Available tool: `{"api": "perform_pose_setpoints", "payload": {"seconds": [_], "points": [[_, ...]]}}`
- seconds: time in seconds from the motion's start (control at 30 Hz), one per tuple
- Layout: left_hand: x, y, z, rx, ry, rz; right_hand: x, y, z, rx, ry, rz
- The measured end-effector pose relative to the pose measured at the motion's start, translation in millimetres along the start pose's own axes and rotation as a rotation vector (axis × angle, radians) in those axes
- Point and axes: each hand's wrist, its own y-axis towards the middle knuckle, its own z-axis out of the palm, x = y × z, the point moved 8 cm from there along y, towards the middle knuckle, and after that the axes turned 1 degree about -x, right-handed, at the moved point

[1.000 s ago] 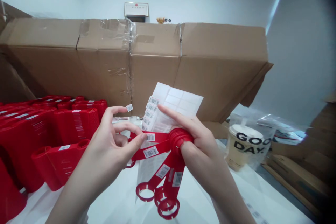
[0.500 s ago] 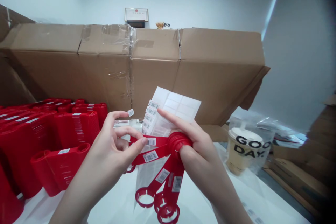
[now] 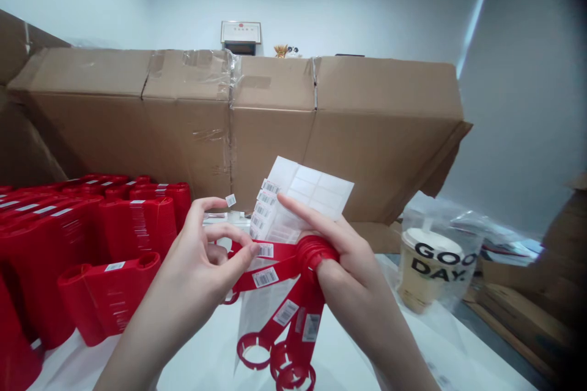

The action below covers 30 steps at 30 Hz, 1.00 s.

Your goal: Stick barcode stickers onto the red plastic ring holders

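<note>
My right hand (image 3: 346, 256) is closed round the ringed ends of several red plastic strips (image 3: 296, 317), fanned out with rings at their far ends. It also holds a sheet of barcode stickers (image 3: 316, 189), its index finger lying along the sheet. Several stickers line the sheet's left edge. The thumb and middle finger of my left hand (image 3: 215, 256) pinch the upper strip beside its barcode sticker (image 3: 266, 250). A loose small sticker (image 3: 230, 200) clings to my left index fingertip, held away from the strip. Other fanned strips bear barcode stickers on their flat faces.
Stacks of red plastic strips (image 3: 137, 226) with white labels stand at left, one smaller bundle (image 3: 110, 293) nearer. A cup in a plastic bag (image 3: 426, 269) stands on the white table (image 3: 197, 354) at right. A large cardboard box (image 3: 275, 134) spans the back.
The view has shifted slightly, so everything sits a little lower in the picture. Both hands keep the same grip, and the loose sticker stays on my left index fingertip.
</note>
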Motion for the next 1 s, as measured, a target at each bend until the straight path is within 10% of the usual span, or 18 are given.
{"api": "perform_pose_setpoints", "payload": {"seconds": [1.0], "points": [[0.8, 1.3, 2.3, -0.003, 0.034, 0.045, 3.0, -0.2, 0.7, -0.033, 0.029, -0.063]]}}
